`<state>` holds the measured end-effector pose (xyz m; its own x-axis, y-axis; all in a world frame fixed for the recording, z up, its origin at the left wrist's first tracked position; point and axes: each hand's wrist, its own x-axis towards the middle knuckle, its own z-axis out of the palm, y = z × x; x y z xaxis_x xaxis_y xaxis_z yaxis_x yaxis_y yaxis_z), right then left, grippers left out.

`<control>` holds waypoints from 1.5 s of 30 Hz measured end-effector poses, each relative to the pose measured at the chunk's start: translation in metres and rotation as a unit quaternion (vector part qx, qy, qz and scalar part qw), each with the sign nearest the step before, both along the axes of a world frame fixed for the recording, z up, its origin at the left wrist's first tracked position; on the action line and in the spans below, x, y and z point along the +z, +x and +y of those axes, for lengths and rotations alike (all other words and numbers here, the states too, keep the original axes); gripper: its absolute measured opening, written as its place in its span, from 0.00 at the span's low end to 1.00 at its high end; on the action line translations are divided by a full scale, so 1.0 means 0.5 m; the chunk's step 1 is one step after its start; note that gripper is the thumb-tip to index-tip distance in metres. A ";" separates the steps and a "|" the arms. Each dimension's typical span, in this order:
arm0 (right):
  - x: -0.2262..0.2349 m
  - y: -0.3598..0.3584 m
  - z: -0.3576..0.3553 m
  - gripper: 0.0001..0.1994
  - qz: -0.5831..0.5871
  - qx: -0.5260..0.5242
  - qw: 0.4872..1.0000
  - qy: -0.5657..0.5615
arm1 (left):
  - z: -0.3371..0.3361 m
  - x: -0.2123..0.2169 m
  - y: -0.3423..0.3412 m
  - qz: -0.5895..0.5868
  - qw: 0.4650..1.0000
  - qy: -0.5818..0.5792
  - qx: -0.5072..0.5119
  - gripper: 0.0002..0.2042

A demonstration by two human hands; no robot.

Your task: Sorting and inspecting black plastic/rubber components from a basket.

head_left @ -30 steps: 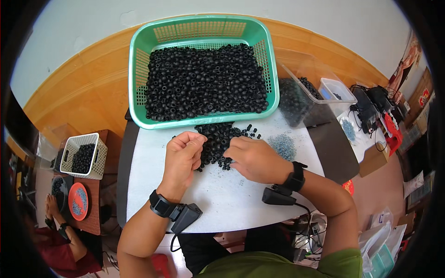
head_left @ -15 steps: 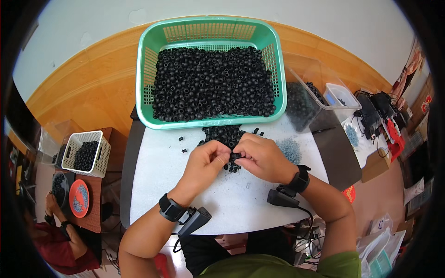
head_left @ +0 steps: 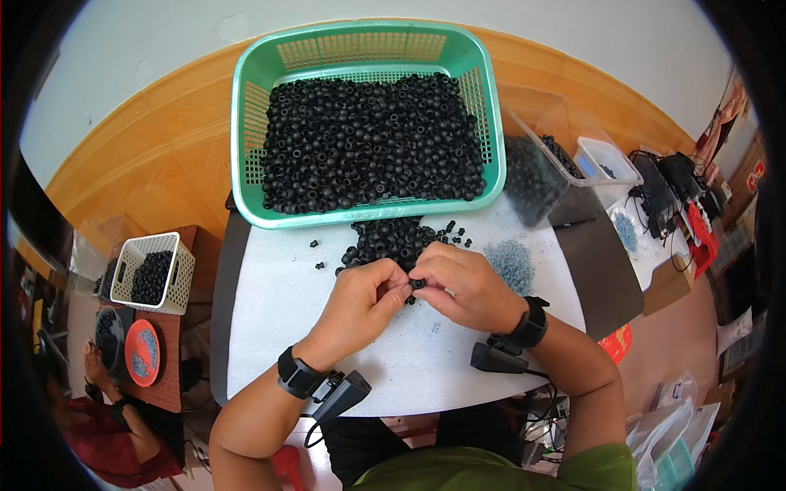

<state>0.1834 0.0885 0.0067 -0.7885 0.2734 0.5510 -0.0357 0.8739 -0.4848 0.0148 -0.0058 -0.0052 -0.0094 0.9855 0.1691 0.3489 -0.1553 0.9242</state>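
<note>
Over the white tabletop (head_left: 278, 327), my left hand (head_left: 356, 303) and my right hand (head_left: 471, 286) meet with fingertips pinched. Between them is a small black round part (head_left: 417, 284) with an opening in it. Right thumb and fingers grip this part, while the left thumb and forefinger press at its left side. Any smaller piece between the fingertips is hidden. Just beyond the hands lies a loose heap of similar black parts (head_left: 389, 239), partly covered by them. To the right of the heap is a pile of tiny pale blue pieces (head_left: 509, 266).
A green basket (head_left: 246, 204) full of black parts stands at the table's far side. Right of it is a clear bin (head_left: 532, 200) with more. At far left, another person's hand (head_left: 96, 364) is near an orange-red plate (head_left: 131, 360) and a white basket (head_left: 123, 282).
Both hands stay together at the black part, and its opening now shows more. More of the loose heap's left side is visible. The whole view has shifted slightly.
</note>
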 end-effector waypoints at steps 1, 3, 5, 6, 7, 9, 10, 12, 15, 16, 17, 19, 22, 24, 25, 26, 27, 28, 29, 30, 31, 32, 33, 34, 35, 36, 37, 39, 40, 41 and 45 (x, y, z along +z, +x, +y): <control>-0.002 0.001 0.000 0.11 0.006 0.005 1.000 -0.006 | 0.000 -0.001 0.000 0.001 1.000 -0.001 -0.001 0.03; -0.004 0.003 0.000 0.11 0.014 0.009 1.000 -0.013 | 0.000 -0.003 -0.002 -0.002 1.000 -0.006 -0.013 0.02; -0.005 0.005 0.001 0.11 0.017 0.019 0.999 -0.031 | -0.002 -0.002 0.000 0.003 1.000 -0.001 -0.013 0.02; -0.002 0.006 -0.001 0.11 0.018 0.018 0.999 -0.030 | -0.002 0.000 0.001 0.006 1.000 0.006 -0.013 0.02; 0.002 0.008 -0.003 0.10 0.012 0.015 0.999 -0.039 | -0.002 0.000 0.002 0.007 1.000 0.007 -0.014 0.02; 0.006 0.012 -0.004 0.10 0.007 0.012 0.999 -0.048 | -0.002 -0.001 0.005 0.005 1.000 0.021 -0.006 0.01; 0.006 0.013 -0.003 0.11 0.000 0.012 0.998 -0.065 | -0.001 -0.001 0.005 0.006 1.000 0.021 -0.007 0.01; 0.008 0.016 -0.002 0.11 -0.007 0.012 0.997 -0.082 | 0.001 -0.001 0.004 0.021 0.999 0.042 0.009 0.02; 0.013 0.017 -0.002 0.11 -0.008 0.009 0.996 -0.087 | 0.001 -0.009 0.000 -0.027 0.999 0.016 0.005 0.02; 0.014 0.017 -0.001 0.11 0.000 0.007 0.995 -0.095 | 0.002 -0.014 0.000 -0.027 0.999 0.016 0.007 0.02; 0.014 0.016 0.000 0.11 0.008 0.006 0.995 -0.103 | 0.002 -0.019 0.002 -0.076 0.997 0.022 -0.002 0.02; 0.014 0.018 0.002 0.11 0.011 0.010 0.994 -0.105 | 0.005 -0.014 0.008 -0.125 0.992 0.029 -0.013 0.03; 0.013 0.018 0.001 0.13 0.011 0.012 0.992 -0.122 | 0.002 0.003 0.011 -0.165 0.985 -0.019 -0.035 0.04; 0.014 0.017 0.000 0.15 0.008 0.009 0.991 -0.135 | 0.001 0.003 0.012 -0.198 0.979 -0.022 -0.042 0.03; 0.015 0.016 0.000 0.13 0.011 0.020 0.992 -0.128 | -0.001 0.005 0.013 -0.198 0.979 -0.022 -0.042 0.03; 0.016 0.015 0.001 0.12 0.015 0.030 0.992 -0.120 | -0.002 0.006 0.013 -0.198 0.979 -0.024 -0.042 0.03; 0.015 0.016 0.001 0.12 0.014 0.031 0.992 -0.120 | -0.002 0.007 0.013 -0.198 0.979 -0.025 -0.042 0.04; 0.014 0.017 0.002 0.12 0.013 0.037 0.992 -0.123 | -0.003 0.007 0.013 -0.198 0.979 -0.025 -0.041 0.04; 0.013 0.017 0.002 0.12 0.012 0.043 0.991 -0.127 | -0.006 0.006 0.012 -0.178 0.983 -0.026 -0.038 0.04; 0.011 0.017 0.002 0.12 0.012 0.042 0.991 -0.127 | -0.007 0.005 0.012 -0.158 0.986 -0.028 -0.035 0.05; 0.010 0.016 0.002 0.13 0.018 0.051 0.988 -0.143 | -0.006 0.005 0.010 -0.157 0.986 -0.028 -0.036 0.05; 0.009 0.016 0.003 0.13 0.024 0.059 0.985 -0.161 | -0.006 0.005 0.009 -0.143 0.989 -0.024 -0.036 0.05; 0.008 0.015 0.002 0.13 0.024 0.059 0.985 -0.162 | -0.007 0.003 0.009 -0.130 0.991 -0.021 -0.035 0.05; 0.009 0.015 0.003 0.13 0.029 0.068 0.983 -0.165 | -0.008 0.004 0.010 -0.130 0.991 -0.022 -0.035 0.05; 0.010 0.014 0.004 0.13 0.035 0.077 0.982 -0.169 | -0.011 0.006 0.012 -0.137 0.990 -0.025 -0.033 0.05; 0.010 0.014 0.004 0.13 0.035 0.076 0.982 -0.170 | -0.013 0.008 0.013 -0.143 0.989 -0.028 -0.031 0.05; 0.010 0.013 0.003 0.12 0.039 0.082 0.980 -0.177 | -0.013 0.007 0.014 -0.143 0.989 -0.029 -0.032 0.05; 0.010 0.012 0.004 0.12 0.044 0.087 0.978 -0.183 | -0.013 0.005 0.016 -0.137 0.990 0.004 -0.027 0.05; 0.011 0.012 0.004 0.12 0.042 0.085 0.977 -0.189 | -0.014 0.009 0.018 -0.137 0.990 0.004 -0.027 0.05; 0.012 0.013 0.004 0.12 0.040 0.084 0.976 -0.195 | -0.015 0.015 0.019 -0.151 0.988 -0.001 -0.025 0.05; 0.011 0.012 0.003 0.12 0.040 0.082 0.974 -0.208 | -0.013 0.017 0.019 -0.211 0.977 -0.026 -0.026 0.04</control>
<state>0.1896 0.0901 0.0122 -0.7992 0.3600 0.4813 -0.2109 0.5819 -0.7854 0.0244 -0.0121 0.0032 -0.0179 0.9938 0.1097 -0.0720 -0.1107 0.9912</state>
